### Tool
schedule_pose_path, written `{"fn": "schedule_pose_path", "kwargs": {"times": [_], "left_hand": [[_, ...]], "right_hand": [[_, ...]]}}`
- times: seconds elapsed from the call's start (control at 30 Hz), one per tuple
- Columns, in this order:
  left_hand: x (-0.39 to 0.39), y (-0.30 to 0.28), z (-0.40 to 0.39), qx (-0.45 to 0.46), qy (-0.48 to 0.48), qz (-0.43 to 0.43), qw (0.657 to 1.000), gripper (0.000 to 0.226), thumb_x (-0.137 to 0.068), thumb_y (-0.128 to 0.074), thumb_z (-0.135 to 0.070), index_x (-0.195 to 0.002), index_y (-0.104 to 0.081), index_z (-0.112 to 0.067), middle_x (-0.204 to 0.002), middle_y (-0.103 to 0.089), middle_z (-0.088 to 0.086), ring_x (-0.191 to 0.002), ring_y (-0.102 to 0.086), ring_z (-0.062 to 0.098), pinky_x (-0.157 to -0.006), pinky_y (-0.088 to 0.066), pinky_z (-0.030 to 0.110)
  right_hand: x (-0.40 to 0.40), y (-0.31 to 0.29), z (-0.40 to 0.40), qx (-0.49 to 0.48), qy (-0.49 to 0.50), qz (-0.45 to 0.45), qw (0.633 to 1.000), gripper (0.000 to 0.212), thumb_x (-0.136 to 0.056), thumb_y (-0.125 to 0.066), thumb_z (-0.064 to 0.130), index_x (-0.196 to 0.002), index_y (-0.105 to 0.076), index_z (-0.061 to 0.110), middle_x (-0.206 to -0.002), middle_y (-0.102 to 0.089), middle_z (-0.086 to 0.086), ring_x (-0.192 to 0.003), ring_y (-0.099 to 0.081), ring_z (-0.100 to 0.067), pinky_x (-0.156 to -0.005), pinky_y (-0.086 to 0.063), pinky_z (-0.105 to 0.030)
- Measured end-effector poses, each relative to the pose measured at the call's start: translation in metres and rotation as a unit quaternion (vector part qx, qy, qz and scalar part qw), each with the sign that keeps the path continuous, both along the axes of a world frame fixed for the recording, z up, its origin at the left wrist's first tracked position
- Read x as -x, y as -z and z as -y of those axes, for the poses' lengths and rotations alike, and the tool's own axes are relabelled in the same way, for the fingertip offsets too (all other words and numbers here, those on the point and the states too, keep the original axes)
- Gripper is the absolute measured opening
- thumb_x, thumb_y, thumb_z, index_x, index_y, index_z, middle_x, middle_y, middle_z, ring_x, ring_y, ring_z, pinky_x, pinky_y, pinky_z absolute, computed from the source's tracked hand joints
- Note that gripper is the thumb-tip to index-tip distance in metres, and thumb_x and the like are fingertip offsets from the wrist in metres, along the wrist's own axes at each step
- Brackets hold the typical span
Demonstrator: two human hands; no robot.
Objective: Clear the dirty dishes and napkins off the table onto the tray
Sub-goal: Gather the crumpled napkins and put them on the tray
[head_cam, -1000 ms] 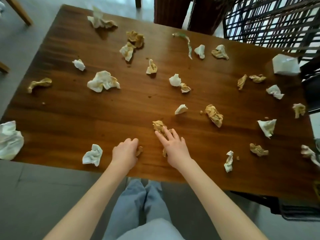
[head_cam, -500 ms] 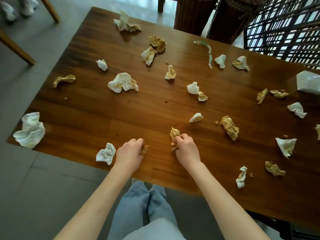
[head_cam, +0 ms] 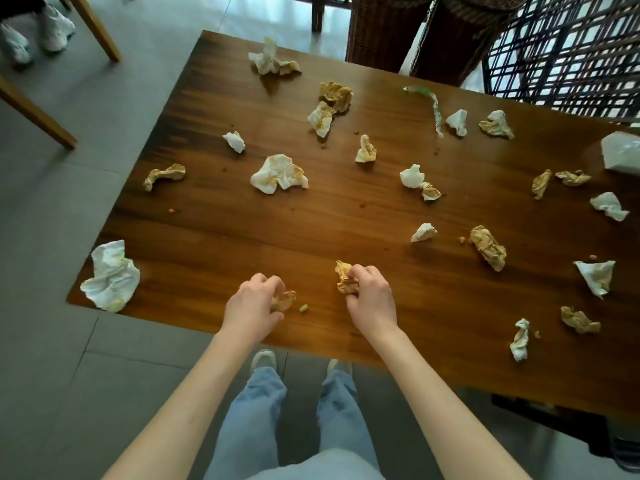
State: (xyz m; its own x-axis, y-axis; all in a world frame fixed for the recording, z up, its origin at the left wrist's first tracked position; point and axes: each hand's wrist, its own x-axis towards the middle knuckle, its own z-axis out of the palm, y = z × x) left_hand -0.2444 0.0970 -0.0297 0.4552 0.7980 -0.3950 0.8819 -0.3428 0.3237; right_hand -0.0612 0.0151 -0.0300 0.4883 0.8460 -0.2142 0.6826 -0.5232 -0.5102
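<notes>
stained napkins are clutched in the left hand (head_cam: 251, 304) and right hand (head_cam: 370, 296) above the table (head_cam: 207, 244), apparently gathered for the unseen tray.

Crumpled napkins (head_cam: 279, 173) scattered across table (head_cam: 214, 237), wicker chairs (head_cam: 384, 32) behind, tissue pack (head_cam: 621, 156) far right

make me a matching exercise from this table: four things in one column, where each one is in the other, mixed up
Things:
1. big white napkin
2. tissue box
3. green strip
4. brown napkin

Places:
A. in the grip of the right hand
B. far side of the table, near the wicker chairs
C. near left corner of the table
D. right edge of the table, partly cut off by the frame

Pairs: 1-C, 2-D, 3-B, 4-A
</notes>
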Motion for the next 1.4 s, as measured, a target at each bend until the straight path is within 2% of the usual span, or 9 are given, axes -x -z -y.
{"fn": "schedule_pose_path", "kwargs": {"times": [0.13,0.5,0.73,0.87,0.93,1.03,1.13,1.23,1.4], "left_hand": [[0.011,0.011,-0.005,0.033,0.045,-0.036,0.998,0.066,-0.076,-0.076,-0.029,-0.132,-0.042,-0.032,-0.129,-0.045,0.0,-0.113,-0.047,0.018,-0.082,-0.051,0.028],[0.02,0.03,-0.02,0.052,0.035,0.01,0.998,0.043,-0.08,-0.072,-0.019,-0.119,-0.053,-0.026,-0.112,-0.055,0.0,-0.099,-0.052,0.014,-0.076,-0.048,0.022],[0.026,0.024,-0.025,0.063,-0.024,0.054,0.996,0.026,-0.081,-0.072,-0.018,-0.101,-0.058,-0.025,-0.091,-0.055,-0.005,-0.078,-0.053,0.009,-0.055,-0.036,0.013],[0.031,0.021,-0.031,0.076,-0.044,0.071,0.994,0.022,-0.08,-0.072,-0.017,-0.097,-0.058,-0.024,-0.094,-0.059,-0.002,-0.079,-0.054,0.01,-0.055,-0.037,0.014],[0.036,0.02,-0.035,0.079,-0.055,0.08,0.992,0.028,-0.079,-0.073,-0.016,-0.101,-0.058,-0.024,-0.1,-0.059,0.0,-0.084,-0.054,0.01,-0.059,-0.041,0.015],[0.044,0.02,-0.039,0.105,-0.04,0.073,0.991,0.062,-0.071,-0.08,-0.014,-0.123,-0.049,-0.029,-0.121,-0.051,0.002,-0.103,-0.049,0.014,-0.075,-0.049,0.022],[0.045,0.02,-0.038,0.114,-0.011,0.03,0.993,0.079,-0.065,-0.081,-0.041,-0.13,-0.037,-0.036,-0.131,-0.037,0.002,-0.118,-0.039,0.02,-0.085,-0.047,0.03],[0.034,0.02,-0.034,0.091,-0.038,0.041,0.994,0.067,-0.072,-0.068,-0.059,-0.128,-0.04,-0.034,-0.128,-0.037,0.004,-0.116,-0.038,0.022,-0.086,-0.045,0.031],[0.022,0.024,-0.033,0.043,-0.06,0.064,0.995,0.04,-0.086,-0.064,-0.037,-0.122,-0.052,-0.028,-0.124,-0.041,0.007,-0.112,-0.043,0.022,-0.083,-0.044,0.025]], "right_hand": [[0.025,-0.001,-0.009,0.006,0.033,-0.005,0.999,0.031,-0.084,-0.062,0.004,-0.112,-0.061,0.016,-0.106,-0.058,-0.001,-0.094,-0.057,-0.015,-0.072,-0.05,-0.02],[0.048,0.002,-0.017,0.031,0.038,-0.01,0.999,0.032,-0.083,-0.065,0.007,-0.113,-0.06,0.018,-0.108,-0.057,0.001,-0.093,-0.056,-0.012,-0.07,-0.049,-0.016],[0.047,0.0,-0.023,0.042,-0.014,-0.027,0.999,0.03,-0.081,-0.067,0.009,-0.108,-0.061,0.02,-0.104,-0.057,0.002,-0.087,-0.052,-0.009,-0.068,-0.047,-0.017],[0.052,0.0,-0.023,0.057,-0.026,-0.024,0.998,0.03,-0.081,-0.07,0.012,-0.108,-0.061,0.022,-0.104,-0.057,0.004,-0.086,-0.049,-0.007,-0.066,-0.043,-0.014],[0.057,0.001,-0.021,0.067,-0.019,-0.023,0.997,0.031,-0.081,-0.07,0.013,-0.108,-0.06,0.023,-0.104,-0.056,0.004,-0.087,-0.05,-0.007,-0.067,-0.044,-0.014],[0.064,0.002,-0.018,0.078,-0.006,-0.017,0.997,0.032,-0.08,-0.069,0.012,-0.109,-0.06,0.024,-0.105,-0.056,0.004,-0.088,-0.051,-0.008,-0.067,-0.044,-0.015],[0.074,0.003,-0.016,0.085,0.01,-0.015,0.996,0.033,-0.08,-0.07,0.013,-0.11,-0.06,0.024,-0.107,-0.056,0.005,-0.09,-0.053,-0.008,-0.065,-0.041,-0.012],[0.081,0.006,-0.017,0.1,0.009,-0.022,0.995,0.037,-0.081,-0.07,0.013,-0.114,-0.058,0.026,-0.11,-0.054,0.004,-0.093,-0.055,-0.011,-0.065,-0.041,-0.012],[0.086,0.015,-0.022,0.121,-0.029,-0.016,0.992,0.054,-0.082,-0.067,0.005,-0.127,-0.051,0.03,-0.121,-0.048,0.003,-0.102,-0.054,-0.014,-0.068,-0.044,-0.014]]}}
